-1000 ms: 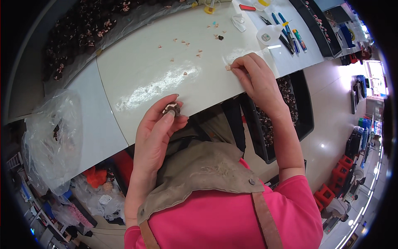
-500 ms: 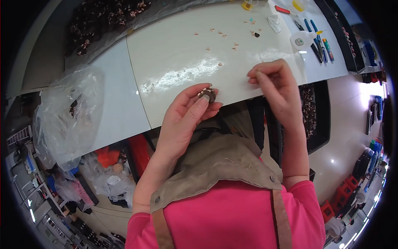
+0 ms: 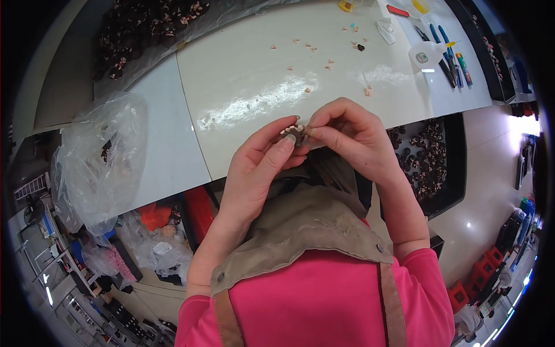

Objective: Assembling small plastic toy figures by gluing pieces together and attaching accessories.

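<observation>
My left hand (image 3: 252, 168) is closed round a small dark brown piece with pale pink bits (image 3: 293, 134), held just above the table's near edge between thumb and fingers. My right hand (image 3: 355, 139) comes in from the right, thumb and index finger pinched together against the right side of that piece. Whatever the pinch holds is too small or hidden to make out. Beyond the hands, several tiny pale pink bits (image 3: 309, 45) lie scattered on the white table (image 3: 231, 75), with a small black bit (image 3: 361, 47) among them.
A white squeeze bottle with a yellow tip (image 3: 423, 55), pens and tools (image 3: 442, 52) lie at the right. Dark pieces (image 3: 133, 34) are heaped at the far left, near a clear plastic bag (image 3: 118, 168). A black tray of pieces (image 3: 457, 168) sits below the table's right edge.
My right hand has moved left and down, from above the table to the brown piece, its fingertips now touching it. My left hand has stayed nearly in place.
</observation>
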Demonstrator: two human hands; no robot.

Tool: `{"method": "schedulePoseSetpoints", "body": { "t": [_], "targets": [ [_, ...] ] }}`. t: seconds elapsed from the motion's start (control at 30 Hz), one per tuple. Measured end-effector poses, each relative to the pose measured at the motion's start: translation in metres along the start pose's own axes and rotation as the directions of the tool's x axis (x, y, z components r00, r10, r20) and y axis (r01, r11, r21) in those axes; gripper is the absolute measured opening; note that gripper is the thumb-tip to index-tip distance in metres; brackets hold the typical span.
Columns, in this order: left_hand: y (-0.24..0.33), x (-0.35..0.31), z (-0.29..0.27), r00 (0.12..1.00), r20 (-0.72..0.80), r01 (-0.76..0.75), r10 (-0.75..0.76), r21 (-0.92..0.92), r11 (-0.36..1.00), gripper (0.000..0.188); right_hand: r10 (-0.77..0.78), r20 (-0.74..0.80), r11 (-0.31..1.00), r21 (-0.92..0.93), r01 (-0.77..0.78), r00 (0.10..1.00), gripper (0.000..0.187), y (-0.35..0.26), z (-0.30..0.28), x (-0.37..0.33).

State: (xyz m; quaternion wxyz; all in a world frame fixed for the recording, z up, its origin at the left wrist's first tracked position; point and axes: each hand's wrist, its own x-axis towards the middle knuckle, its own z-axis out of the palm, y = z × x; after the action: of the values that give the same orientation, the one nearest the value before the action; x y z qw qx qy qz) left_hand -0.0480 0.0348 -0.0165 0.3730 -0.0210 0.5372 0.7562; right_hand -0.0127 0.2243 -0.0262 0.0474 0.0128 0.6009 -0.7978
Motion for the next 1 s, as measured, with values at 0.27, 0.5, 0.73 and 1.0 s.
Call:
{"method": "schedulePoseSetpoints", "body": {
  "t": [0.27, 0.5, 0.73, 1.0],
  "targets": [
    [0.004, -0.003, 0.002, 0.997, -0.077, 0.008, -0.017, -0.118, 0.993, 0.040, -0.120, -0.155, 0.975, -0.205, 0.087, 0.981, 0.011, -0.002, -0.008, 0.005],
    [0.005, -0.012, -0.006, 0.995, -0.096, -0.034, 0.019, -0.154, 0.987, 0.039, -0.244, -0.030, 0.542, -0.833, 0.110, 0.969, 0.011, -0.013, -0.012, 0.011],
    [0.004, -0.013, -0.006, 0.995, -0.100, -0.018, 0.009, -0.086, 0.996, 0.044, -0.243, 0.120, 0.311, -0.930, 0.195, 0.963, 0.011, -0.008, -0.004, 0.020],
    [0.006, -0.016, -0.016, 0.998, -0.064, -0.002, -0.005, -0.108, 0.994, 0.041, -0.235, 0.132, 0.429, -0.875, 0.224, 0.963, 0.007, -0.008, 0.006, 0.021]
  ]
}}
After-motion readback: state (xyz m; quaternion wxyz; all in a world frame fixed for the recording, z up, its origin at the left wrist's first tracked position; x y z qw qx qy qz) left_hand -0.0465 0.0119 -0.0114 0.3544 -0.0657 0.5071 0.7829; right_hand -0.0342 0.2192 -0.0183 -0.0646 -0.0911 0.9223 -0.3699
